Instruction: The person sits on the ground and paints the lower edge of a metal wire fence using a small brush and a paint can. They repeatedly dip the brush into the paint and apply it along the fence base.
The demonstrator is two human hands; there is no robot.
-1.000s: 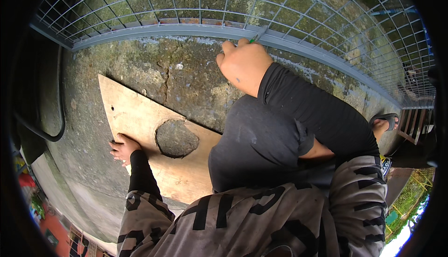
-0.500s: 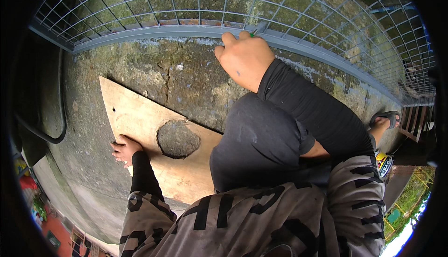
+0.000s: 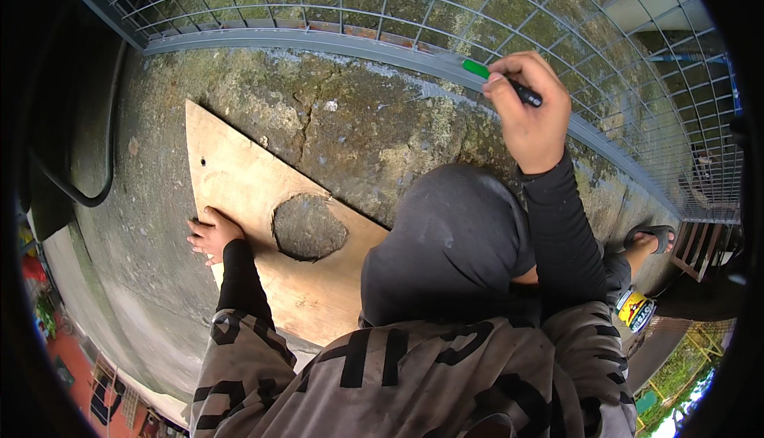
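Plywood board (image 3: 239, 191) with its round hole lay on the mossy concrete floor (image 3: 374, 120), the left hand (image 3: 211, 235) pressing spread fingers on its left edge, while the right hand (image 3: 529, 112), grasping a green-capped marker (image 3: 501, 81), had risen toward the wire fence (image 3: 398, 8) at the floor's far edge.

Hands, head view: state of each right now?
Left hand: open, fingers spread, resting flat on the plywood board.
Right hand: closed around a green-capped marker, by the wire mesh fence.
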